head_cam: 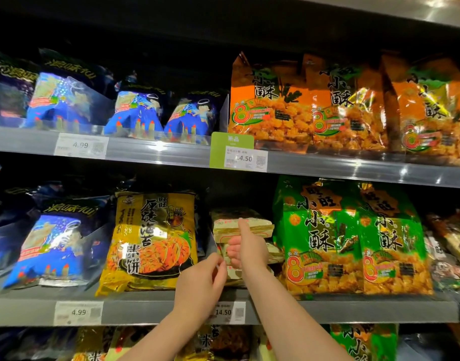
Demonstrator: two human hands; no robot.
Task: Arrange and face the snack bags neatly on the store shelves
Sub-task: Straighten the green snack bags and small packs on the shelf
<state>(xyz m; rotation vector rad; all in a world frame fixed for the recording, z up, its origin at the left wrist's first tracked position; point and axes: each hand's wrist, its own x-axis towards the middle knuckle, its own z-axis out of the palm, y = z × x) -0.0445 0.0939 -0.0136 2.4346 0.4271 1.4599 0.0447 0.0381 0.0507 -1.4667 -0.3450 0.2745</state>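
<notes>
The pale snack bag (243,225) lay sideways, set back between taller bags. The right hand (246,246) gripped its front. The left hand (201,280) pinched its lower edge, just below.

Grey metal store shelves (156,152), dark recessed back, white price labels (81,145), overhead light glinting

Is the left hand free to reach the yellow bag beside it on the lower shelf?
Probably yes. The left hand sits just right of the yellow bag, nothing between them, though its fingers pinch the pale bag.
</notes>
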